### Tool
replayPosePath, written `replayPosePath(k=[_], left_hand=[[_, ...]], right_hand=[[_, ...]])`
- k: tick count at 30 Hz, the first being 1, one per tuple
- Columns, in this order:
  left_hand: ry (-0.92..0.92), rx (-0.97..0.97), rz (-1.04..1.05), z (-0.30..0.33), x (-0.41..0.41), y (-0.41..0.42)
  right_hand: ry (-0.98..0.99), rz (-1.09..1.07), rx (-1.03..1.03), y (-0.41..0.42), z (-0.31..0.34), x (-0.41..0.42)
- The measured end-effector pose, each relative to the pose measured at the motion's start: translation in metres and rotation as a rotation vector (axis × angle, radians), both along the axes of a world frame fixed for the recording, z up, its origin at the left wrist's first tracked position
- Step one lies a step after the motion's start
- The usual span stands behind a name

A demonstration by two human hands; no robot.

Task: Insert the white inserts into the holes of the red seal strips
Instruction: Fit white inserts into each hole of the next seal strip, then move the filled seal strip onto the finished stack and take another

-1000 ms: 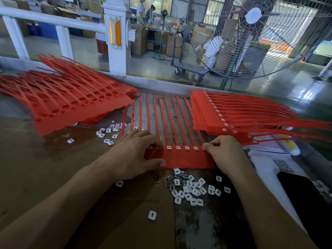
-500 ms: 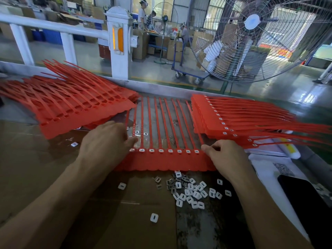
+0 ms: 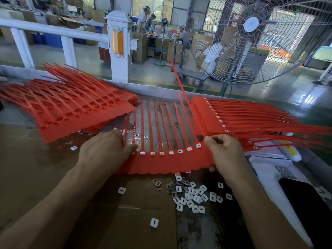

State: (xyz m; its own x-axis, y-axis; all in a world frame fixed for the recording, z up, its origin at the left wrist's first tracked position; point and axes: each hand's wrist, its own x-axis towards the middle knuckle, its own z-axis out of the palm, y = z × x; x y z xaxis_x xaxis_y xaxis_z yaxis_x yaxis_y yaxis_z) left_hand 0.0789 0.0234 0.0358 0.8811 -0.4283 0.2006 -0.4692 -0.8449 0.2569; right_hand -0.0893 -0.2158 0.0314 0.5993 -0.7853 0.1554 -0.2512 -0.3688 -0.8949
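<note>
I see the strip sheet at mid-desk, white inserts seated along its row of holes. My right hand pinches its right end, which is raised; my left hand presses fingers on its left end. Loose inserts lie by the near edge. Strip stacks flank it.

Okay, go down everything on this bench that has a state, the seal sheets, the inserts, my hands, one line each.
Middle seal sheet: white inserts seated along the visible row, right end lifted off the bench.
Left stack of sheets: holes empty.
Right stack of sheets: inserts fitted.
Loose inserts: scattered on the bench, not fitted.
Left hand: pressing the sheet's left end.
Right hand: gripping the sheet's right end.
</note>
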Motion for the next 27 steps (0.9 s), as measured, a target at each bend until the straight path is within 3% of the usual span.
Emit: replayPosePath(k=[3, 6, 14, 20, 27], left_hand=[[0.090, -0.091, -0.026, 0.001, -0.002, -0.002], [0.179, -0.195, -0.059, 0.002, -0.004, -0.004], [0.314, -0.539, -0.252, 0.000, -0.013, -0.014], [0.499, -0.769, -0.402, -0.007, -0.016, -0.022], [0.350, -0.805, -0.565, -0.002, -0.021, -0.032]], right_hand=[[-0.013, 0.106, 0.153, -0.005, -0.004, -0.003], [0.023, 0.160, 0.163, -0.009, -0.005, -0.006], [-0.132, 0.068, 0.025, -0.018, 0.011, -0.014], [-0.220, -0.091, 0.085, -0.028, 0.020, -0.022], [-0.310, -0.152, 0.134, -0.027, 0.018, -0.019]])
